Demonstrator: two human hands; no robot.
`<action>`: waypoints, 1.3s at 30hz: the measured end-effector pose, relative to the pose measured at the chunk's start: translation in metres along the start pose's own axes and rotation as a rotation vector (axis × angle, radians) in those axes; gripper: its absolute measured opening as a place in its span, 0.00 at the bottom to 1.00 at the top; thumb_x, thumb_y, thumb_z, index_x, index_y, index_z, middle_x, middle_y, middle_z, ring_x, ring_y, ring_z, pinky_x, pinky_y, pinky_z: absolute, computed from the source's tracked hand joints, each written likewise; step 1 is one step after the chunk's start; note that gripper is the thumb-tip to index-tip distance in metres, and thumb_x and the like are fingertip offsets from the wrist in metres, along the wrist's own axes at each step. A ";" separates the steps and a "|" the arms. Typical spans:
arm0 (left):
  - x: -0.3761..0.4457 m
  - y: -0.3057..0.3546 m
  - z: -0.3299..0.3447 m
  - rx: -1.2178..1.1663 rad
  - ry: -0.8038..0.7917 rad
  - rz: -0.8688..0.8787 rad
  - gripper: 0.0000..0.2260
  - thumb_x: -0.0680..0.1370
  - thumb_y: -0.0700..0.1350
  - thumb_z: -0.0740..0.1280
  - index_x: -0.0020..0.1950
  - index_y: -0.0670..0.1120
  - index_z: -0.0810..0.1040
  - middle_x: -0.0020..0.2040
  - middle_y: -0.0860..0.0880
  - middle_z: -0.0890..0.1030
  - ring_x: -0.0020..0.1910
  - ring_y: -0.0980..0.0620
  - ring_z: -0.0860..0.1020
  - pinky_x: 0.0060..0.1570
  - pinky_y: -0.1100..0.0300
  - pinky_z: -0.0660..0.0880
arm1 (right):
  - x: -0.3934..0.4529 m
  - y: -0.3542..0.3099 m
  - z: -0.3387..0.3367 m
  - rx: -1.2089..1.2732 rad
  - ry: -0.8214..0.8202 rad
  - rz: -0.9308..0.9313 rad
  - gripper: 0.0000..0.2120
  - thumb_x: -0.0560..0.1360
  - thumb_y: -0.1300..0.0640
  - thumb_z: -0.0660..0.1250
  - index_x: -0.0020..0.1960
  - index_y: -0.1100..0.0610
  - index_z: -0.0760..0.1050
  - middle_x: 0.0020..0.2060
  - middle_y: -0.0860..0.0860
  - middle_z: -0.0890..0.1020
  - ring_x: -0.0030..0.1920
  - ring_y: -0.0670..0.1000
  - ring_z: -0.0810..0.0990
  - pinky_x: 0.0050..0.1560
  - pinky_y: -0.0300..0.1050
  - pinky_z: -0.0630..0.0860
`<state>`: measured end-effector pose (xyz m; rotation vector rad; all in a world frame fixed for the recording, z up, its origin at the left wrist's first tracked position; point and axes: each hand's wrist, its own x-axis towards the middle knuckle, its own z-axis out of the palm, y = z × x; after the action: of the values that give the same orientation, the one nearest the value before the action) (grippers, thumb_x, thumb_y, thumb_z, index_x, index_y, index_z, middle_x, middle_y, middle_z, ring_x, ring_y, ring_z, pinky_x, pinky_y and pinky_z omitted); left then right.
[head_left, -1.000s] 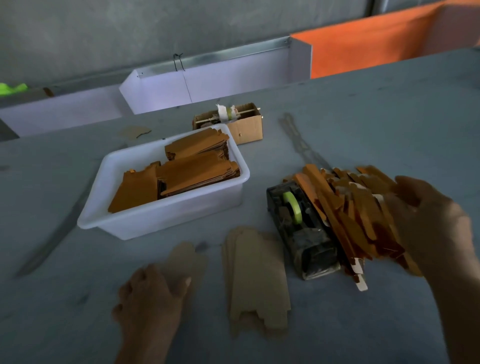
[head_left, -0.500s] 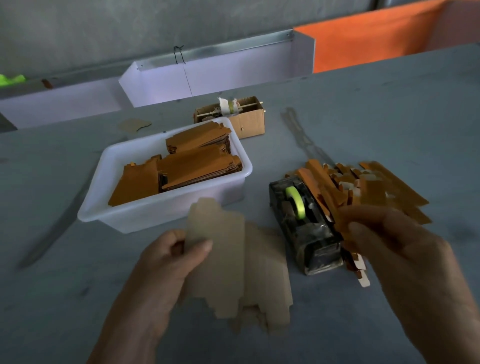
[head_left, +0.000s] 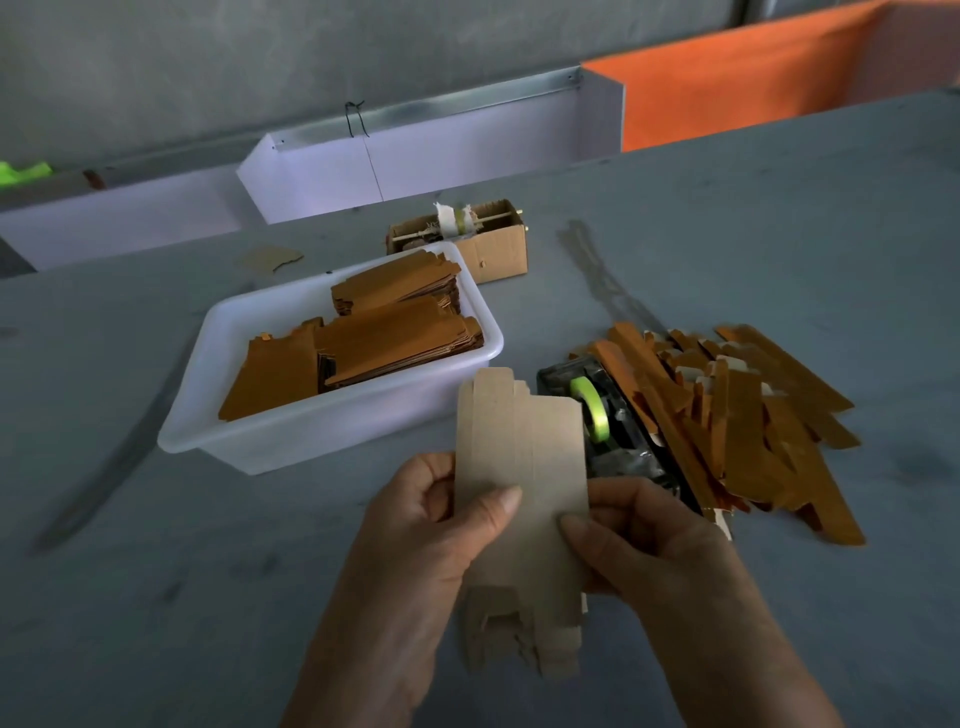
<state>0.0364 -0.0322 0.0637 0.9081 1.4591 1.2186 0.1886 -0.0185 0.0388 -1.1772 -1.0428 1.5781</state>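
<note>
Change since a second ago: the left hand (head_left: 431, 530) is no longer flat on the worktop (head_left: 208, 571), and the right hand (head_left: 654, 551) is out of the pile of orange strips (head_left: 753, 415). Both hands now meet on one die-cut cardboard blank (head_left: 519, 467), held up off the worktop, near centre, just in front of the tape dispenser (head_left: 618, 447).

The left hand pinches the blank's left edge, thumb on the face and fingers curled behind. The right hand grips the right edge the same way. My read is that the pick-up is done and the blank is squared up for folding or taping (the dispenser is right behind it).

The stack of blanks (head_left: 519, 639) lies on the worktop directly under the held one. The white plastic tub (head_left: 332, 421) sits to the left and further off, holding orange-brown flat cartons (head_left: 374, 343).

Hard to tell:
- Whether the right hand brings a strip from the pile, because its fingers are hidden behind the blank.
- The lower edge of the held blank, which blends into the stack beneath.
- The near half of the dispenser, which is covered by the blank and the right hand; its green tape roll (head_left: 592, 410) shows.
- What is in the small cardboard box (head_left: 493, 254) at the far side, which is unclear.
- Both forearms, which are cut off at the bottom.
</note>
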 end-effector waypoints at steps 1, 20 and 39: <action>0.000 -0.001 0.002 -0.004 -0.002 -0.015 0.24 0.59 0.49 0.76 0.52 0.45 0.80 0.45 0.47 0.86 0.45 0.48 0.84 0.46 0.54 0.77 | 0.000 0.000 0.000 0.011 0.006 -0.015 0.07 0.67 0.63 0.71 0.44 0.55 0.79 0.35 0.52 0.84 0.37 0.48 0.83 0.35 0.40 0.79; 0.005 -0.006 0.011 0.155 -0.043 -0.034 0.08 0.70 0.45 0.74 0.49 0.50 0.82 0.42 0.56 0.86 0.41 0.60 0.83 0.37 0.71 0.74 | -0.002 0.002 -0.011 -0.384 0.077 -0.199 0.08 0.73 0.58 0.68 0.36 0.50 0.79 0.31 0.46 0.81 0.32 0.43 0.78 0.32 0.31 0.74; 0.001 -0.011 0.026 0.247 0.151 0.151 0.09 0.64 0.50 0.69 0.43 0.56 0.81 0.35 0.49 0.83 0.34 0.50 0.81 0.35 0.52 0.79 | -0.012 0.008 0.008 -0.564 0.128 -0.456 0.17 0.69 0.59 0.72 0.49 0.43 0.70 0.38 0.39 0.79 0.29 0.41 0.79 0.27 0.28 0.71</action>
<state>0.0615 -0.0276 0.0527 1.1301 1.7143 1.2566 0.1817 -0.0326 0.0359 -1.2622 -1.5959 0.8642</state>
